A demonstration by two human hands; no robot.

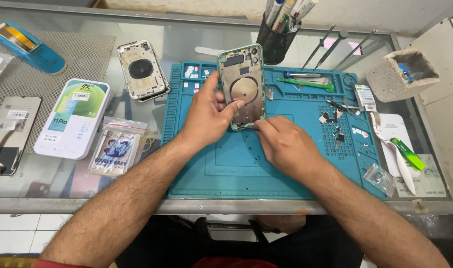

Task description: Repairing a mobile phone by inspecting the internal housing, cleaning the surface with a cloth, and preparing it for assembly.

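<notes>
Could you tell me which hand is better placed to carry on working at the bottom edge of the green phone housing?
Probably the right hand: its fingertips already pinch at the bottom edge of the green phone housing. The left hand is busy gripping the housing's side, propping it tilted over the blue repair mat.

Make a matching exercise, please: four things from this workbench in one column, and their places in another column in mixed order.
Things:
1. green phone housing
2. white phone housing
3. black pen cup
4. blue tape dispenser

Places:
A. far left corner of the table
B. held up in the left hand
C. behind the teal mat
D. flat on the glass, left of the mat

Pairs: 1-B, 2-D, 3-C, 4-A
</notes>
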